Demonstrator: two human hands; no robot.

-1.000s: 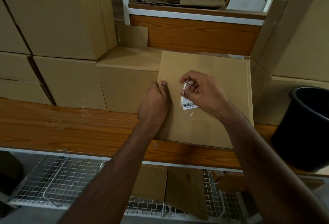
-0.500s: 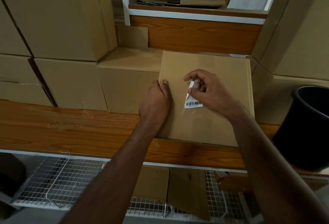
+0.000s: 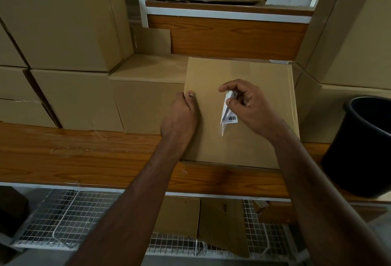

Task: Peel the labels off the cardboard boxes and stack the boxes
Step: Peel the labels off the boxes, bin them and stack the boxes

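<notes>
Right hand (image 3: pixel 251 105): thumb and fingers pinch the lifted top of the barcode label (image 3: pixel 228 111); grip clamped on the white paper, peeled part standing up off the face. Lower edge with the barcode sticks to the cardboard box (image 3: pixel 254 138) (clear film trails beneath it). Left hand (image 3: pixel 179 117): fingers curled over the box's left edge, steadying it. Box lies flat on the wooden bench (image 3: pixel 84 155), pressed against stacked boxes (image 3: pixel 63 33) at left. Black bin (image 3: pixel 364 145) at right. Risk: a sharp pull may tear the label, leaving the barcode strip behind, or strip the cardboard's surface.
</notes>
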